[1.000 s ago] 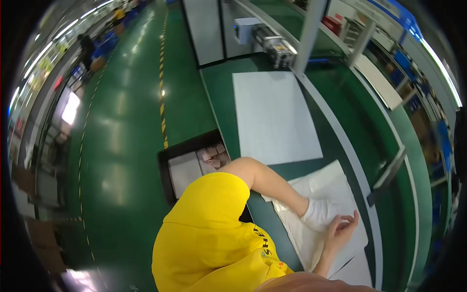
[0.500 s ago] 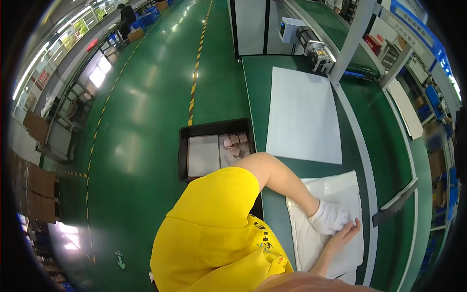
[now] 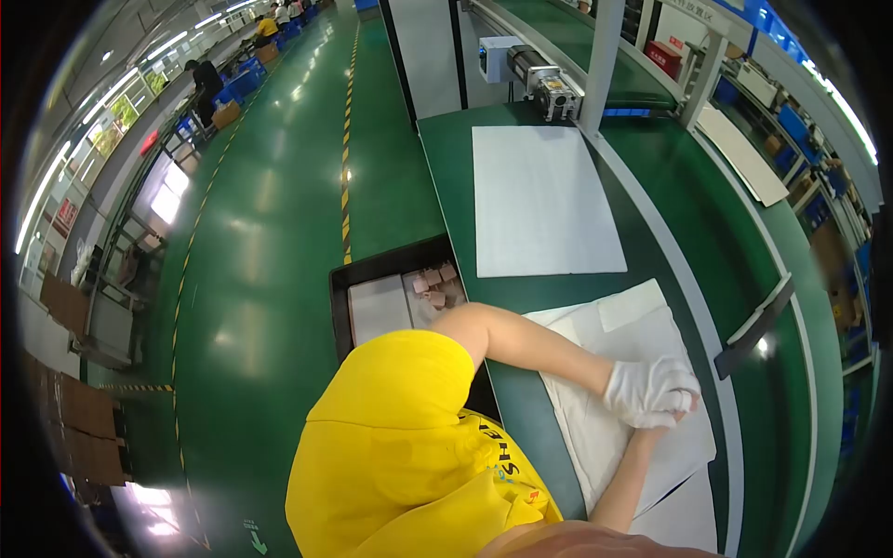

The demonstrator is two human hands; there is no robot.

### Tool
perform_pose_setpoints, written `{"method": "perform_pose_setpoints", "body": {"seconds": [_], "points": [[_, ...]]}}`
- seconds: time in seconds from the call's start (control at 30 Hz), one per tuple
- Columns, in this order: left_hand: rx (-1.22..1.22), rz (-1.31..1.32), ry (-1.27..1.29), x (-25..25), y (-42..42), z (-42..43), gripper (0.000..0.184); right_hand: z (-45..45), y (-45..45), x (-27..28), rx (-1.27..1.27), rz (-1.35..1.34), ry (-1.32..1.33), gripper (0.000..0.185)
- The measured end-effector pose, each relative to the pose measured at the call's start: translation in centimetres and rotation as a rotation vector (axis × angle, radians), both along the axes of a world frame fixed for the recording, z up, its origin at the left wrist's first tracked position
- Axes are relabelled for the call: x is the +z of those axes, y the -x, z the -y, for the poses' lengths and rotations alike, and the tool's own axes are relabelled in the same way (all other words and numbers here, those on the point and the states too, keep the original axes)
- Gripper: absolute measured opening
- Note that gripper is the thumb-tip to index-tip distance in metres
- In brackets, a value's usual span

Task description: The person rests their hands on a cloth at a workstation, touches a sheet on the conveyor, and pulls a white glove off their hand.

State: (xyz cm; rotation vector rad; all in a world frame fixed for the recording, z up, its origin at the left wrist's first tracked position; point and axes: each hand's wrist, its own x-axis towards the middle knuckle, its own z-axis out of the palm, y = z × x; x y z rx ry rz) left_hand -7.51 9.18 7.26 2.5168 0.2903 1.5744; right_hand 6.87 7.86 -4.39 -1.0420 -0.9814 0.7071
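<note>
My left hand (image 3: 646, 392), in a white glove (image 3: 633, 386), reaches across from the left. Its curled fingers close over my bare right hand (image 3: 662, 431), which comes up from the bottom edge. Most of the right hand's fingers are hidden behind the glove. Both hands are above a stack of white, creased sheets or bags (image 3: 595, 437) lying on the green worktop. A paler rectangular patch (image 3: 633, 307) shows near the stack's far end. Farther up the worktop lies a flat white board or sheet (image 3: 547, 205), apart from both hands.
A black bin (image 3: 337, 298) at the worktop's left holds grey-white flat pieces and several small pinkish blocks (image 3: 435, 284). A motor unit (image 3: 549, 88) stands at the far end. Along the right runs a metal rail (image 3: 684, 246) beside a green conveyor (image 3: 744, 270) with a dark bracket (image 3: 755, 330).
My view has shifted, and the far sheet appears more to the left. The gloved left hand now curls over the right hand, whose fingers were visible at the glove's tips before.
</note>
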Motion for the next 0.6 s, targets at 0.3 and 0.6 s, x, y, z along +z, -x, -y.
{"method": "perform_pose_setpoints", "body": {"seconds": [0.3,0.6], "points": [[0.363,0.097,0.186,-2.1,-2.7,-6.0,0.027,2.1,2.9,8.0,-0.093,0.098,0.418,0.032],[0.208,-0.242,0.278,-2.5,-2.1,-6.3,0.028,1.8,3.7,8.2,-0.177,0.115,0.328,0.029]]}}
